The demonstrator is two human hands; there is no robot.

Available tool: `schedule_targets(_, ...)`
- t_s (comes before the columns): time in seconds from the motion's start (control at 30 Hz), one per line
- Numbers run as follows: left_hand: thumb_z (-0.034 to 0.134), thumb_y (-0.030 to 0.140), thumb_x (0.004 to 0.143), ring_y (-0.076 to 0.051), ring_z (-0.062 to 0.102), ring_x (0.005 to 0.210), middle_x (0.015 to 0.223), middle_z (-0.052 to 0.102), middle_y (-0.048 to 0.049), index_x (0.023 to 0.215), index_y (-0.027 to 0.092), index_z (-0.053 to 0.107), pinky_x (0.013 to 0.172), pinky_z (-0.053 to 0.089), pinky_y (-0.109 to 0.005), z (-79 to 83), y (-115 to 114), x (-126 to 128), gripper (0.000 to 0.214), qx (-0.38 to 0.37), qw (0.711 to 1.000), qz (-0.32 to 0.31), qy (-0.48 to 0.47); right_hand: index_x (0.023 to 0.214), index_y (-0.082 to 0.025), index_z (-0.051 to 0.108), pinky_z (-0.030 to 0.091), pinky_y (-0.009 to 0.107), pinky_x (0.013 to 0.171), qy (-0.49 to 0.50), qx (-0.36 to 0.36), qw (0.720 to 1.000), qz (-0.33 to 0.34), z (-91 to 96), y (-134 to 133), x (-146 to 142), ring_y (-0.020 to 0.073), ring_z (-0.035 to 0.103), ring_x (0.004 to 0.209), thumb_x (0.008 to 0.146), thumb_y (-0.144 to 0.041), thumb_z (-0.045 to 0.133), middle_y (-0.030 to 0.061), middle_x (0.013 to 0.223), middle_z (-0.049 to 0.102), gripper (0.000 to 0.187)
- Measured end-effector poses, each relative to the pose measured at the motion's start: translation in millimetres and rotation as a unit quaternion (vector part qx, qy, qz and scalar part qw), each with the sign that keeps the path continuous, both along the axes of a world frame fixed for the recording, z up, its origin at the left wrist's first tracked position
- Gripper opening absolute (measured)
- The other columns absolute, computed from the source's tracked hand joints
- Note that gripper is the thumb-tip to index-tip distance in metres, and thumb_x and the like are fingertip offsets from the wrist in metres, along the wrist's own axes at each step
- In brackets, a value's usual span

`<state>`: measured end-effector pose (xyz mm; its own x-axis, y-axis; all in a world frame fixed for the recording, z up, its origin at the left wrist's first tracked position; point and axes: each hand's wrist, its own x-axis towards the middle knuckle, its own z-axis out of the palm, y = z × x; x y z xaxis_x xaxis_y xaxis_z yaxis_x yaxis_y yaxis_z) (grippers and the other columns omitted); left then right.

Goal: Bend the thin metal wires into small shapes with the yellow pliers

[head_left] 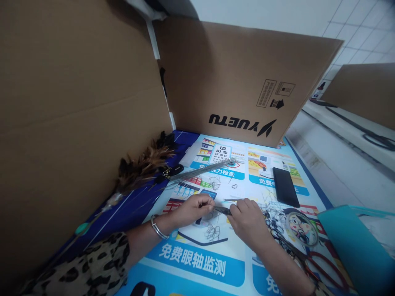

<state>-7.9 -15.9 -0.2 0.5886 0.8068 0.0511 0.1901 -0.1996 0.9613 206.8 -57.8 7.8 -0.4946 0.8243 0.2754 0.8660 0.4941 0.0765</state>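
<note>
My right hand [248,222] is wrapped round a pair of pliers [222,210], whose dark narrow jaws point left. Facing it, my left hand [194,210] is closed in a pinch right at the tips of the jaws. Whatever is between the left fingers is too small to make out. Behind the hands lies a long bundle of thin straight wires [203,170]. Tangled bits of wire [212,233] lie just below the left hand, and another tangle [214,182] sits beyond it.
Cardboard panels [240,82] wall off the back and left. Brown feathers [145,164] lean along the left side. To the right are a black phone [285,187], a roll of clear tape [314,236], red-handled scissors [339,281] and a teal folder-like item [352,246].
</note>
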Motion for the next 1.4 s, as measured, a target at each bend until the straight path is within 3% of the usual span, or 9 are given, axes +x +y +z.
schedule_targets(0.9,0.052,0.027,0.080,-0.010,0.041,0.058,0.063,0.046,0.0015,0.070,0.012,0.054,0.054,0.034,-0.020,6.0,-4.7,3.1,0.018,-0.037,0.999,0.031,-0.019,0.076,-0.018,0.052,0.029,0.032,0.068,0.042,-0.001,0.999,0.010,-6.1,-1.6,0.2,0.0191,0.045,0.076,0.083,-0.031,0.050,0.0050,0.075,0.053,0.016)
schedule_targets(1.4,0.053,0.032,0.079,-0.008,0.036,0.055,0.060,0.042,0.0031,0.069,0.013,0.052,0.051,0.030,-0.020,9.8,-6.1,3.0,0.022,-0.078,0.996,0.021,-0.039,0.075,-0.019,0.051,0.030,0.023,0.058,0.125,-0.113,0.986,-0.010,-8.9,-1.2,-0.3,0.0131,0.049,0.069,0.087,-0.037,0.044,0.0017,0.074,0.055,0.023)
